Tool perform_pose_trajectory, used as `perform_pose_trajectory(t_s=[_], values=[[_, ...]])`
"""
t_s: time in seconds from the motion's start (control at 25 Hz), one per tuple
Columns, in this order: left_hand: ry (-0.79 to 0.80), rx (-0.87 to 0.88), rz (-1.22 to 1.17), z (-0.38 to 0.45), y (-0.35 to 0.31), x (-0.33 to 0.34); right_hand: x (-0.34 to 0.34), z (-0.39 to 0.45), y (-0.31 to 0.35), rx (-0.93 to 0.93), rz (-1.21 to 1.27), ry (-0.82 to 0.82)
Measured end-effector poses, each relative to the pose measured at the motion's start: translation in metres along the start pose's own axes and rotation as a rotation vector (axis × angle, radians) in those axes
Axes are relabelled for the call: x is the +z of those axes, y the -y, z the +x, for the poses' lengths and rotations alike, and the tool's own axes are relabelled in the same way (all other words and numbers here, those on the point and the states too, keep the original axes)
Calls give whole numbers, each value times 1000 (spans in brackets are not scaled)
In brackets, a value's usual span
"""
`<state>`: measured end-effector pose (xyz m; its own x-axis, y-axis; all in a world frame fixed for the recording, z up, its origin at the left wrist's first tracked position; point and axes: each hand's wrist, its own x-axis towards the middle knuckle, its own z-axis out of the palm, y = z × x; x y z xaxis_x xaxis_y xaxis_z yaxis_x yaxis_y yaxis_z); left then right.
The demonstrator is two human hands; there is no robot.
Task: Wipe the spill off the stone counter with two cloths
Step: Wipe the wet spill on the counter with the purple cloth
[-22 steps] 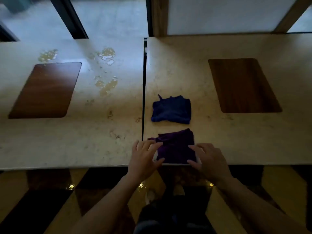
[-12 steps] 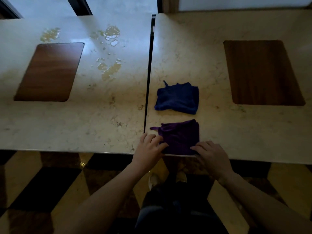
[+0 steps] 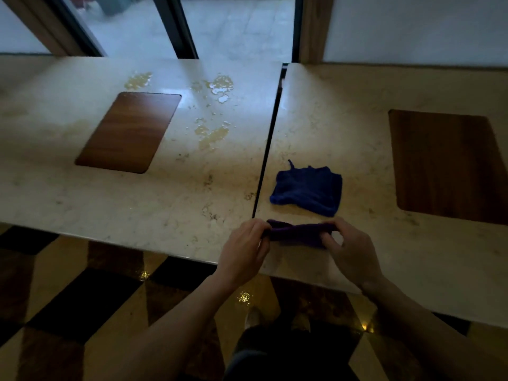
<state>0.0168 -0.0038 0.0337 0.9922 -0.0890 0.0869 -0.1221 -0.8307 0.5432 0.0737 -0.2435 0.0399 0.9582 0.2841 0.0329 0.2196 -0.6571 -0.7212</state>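
Note:
A purple cloth point(image 3: 298, 232) is pinched at both ends near the front edge of the right stone counter point(image 3: 343, 133). My left hand point(image 3: 243, 250) grips its left end and my right hand point(image 3: 351, 253) grips its right end, so the cloth is lifted and bunched into a narrow band. A folded blue cloth point(image 3: 308, 190) lies flat on the counter just beyond it. The spill point(image 3: 211, 133) is a scatter of wet yellowish patches on the left stone counter point(image 3: 137, 202), with more puddles point(image 3: 220, 85) near the back edge.
A dark gap point(image 3: 268, 149) separates the two counter slabs. Each slab has an inset wood panel, one at left point(image 3: 129, 132) and one at right point(image 3: 445, 166). Glass doors stand behind the counters. A patterned glossy floor point(image 3: 82, 298) lies below the front edge.
Both hands went from resting on the flat purple cloth to gripping its ends and raising it off the counter. The camera tilted up, showing more of the far side.

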Motion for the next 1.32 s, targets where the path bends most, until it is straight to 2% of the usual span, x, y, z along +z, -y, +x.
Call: perform_pose_trajectory(t_s=[0.16,0.4,0.52,0.64,0.84,1.0,1.16,1.24,1.32], values=[[-137,-48,-81,-5,13,-39,16,16,34,-98,123,-34],[-160,-84,-168,-24,69,-86,71,28,88,-100,173,-10],[-165,-117,-265,-29,106,-99,99,26,121,-6,266,-31],[-132,-127,-371,-30,138,-106,130,19,151,170,379,-92],[-30,-95,-443,-36,153,-108,153,1,174,387,367,-168],[54,-115,-458,-39,162,-98,156,-3,172,458,338,-169],[93,-224,-423,-21,163,-90,168,9,162,489,174,-241],[107,-264,-293,-7,171,-86,175,17,154,483,-108,-288],[86,-229,-98,1,188,-81,189,19,148,329,-356,-170]])
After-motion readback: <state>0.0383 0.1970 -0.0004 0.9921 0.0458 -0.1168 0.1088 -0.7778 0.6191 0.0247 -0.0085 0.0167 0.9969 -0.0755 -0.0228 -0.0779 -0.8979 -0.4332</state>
